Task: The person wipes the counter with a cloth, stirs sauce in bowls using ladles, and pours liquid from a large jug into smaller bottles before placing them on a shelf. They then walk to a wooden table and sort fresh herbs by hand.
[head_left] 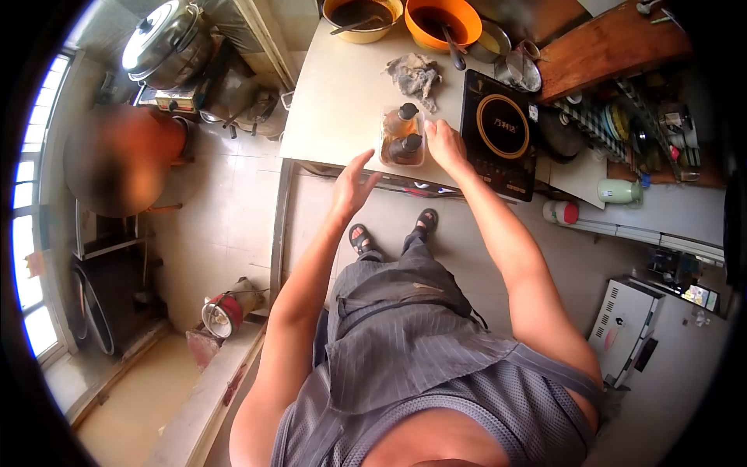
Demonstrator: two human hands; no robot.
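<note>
A clear plastic tray (384,153) stands at the counter's front edge, holding two bottles with black tops, one behind the other. Just left of the tray is my left hand (355,184), its thumb and fingers apart and nothing between them. On the other side, my right hand (445,145) is beside the tray's right rim, its fingers curled together; what they hold, if anything, is too small to make out. A crumpled grey cloth (414,76) lies behind the tray. To the right sits a black induction cooker (499,128).
At the back of the counter (331,105) stand a yellow bowl (359,15) and an orange bowl (443,23) with dark liquid and utensils. A green mug (620,191) is on the right. A blurred person (128,159) is at the left, near a lidded steel pot (167,54).
</note>
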